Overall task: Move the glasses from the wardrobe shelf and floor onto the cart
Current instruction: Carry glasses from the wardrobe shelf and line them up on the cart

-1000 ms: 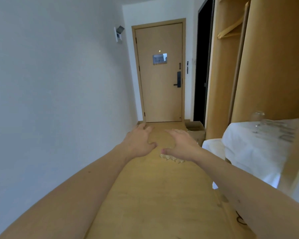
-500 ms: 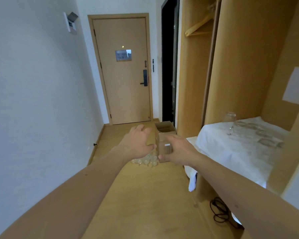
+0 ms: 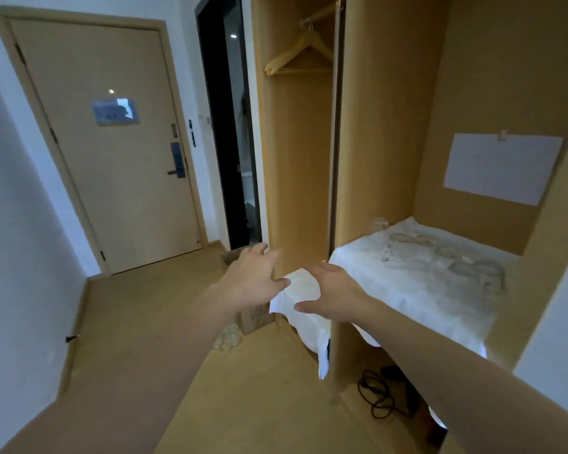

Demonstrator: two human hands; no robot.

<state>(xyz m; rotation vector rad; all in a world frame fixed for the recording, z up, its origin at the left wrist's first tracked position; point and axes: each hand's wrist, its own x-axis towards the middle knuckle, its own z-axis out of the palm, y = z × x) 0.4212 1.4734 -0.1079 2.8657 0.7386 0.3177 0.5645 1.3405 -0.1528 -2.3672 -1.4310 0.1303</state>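
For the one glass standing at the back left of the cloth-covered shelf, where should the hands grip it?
Grip the standing glass around its bowl, coming from the front right, since the wardrobe wall is close on its left. It is blurry and its lower part is hard to make out. Both the left hand and right hand are open and empty.

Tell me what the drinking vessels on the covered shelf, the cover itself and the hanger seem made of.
Clear drinking glasses: apparently glass, see-through with bright rims. White shelf cover: soft cloth, matte, draping over the edge. Pale hanger: likely wood, smooth tan finish.
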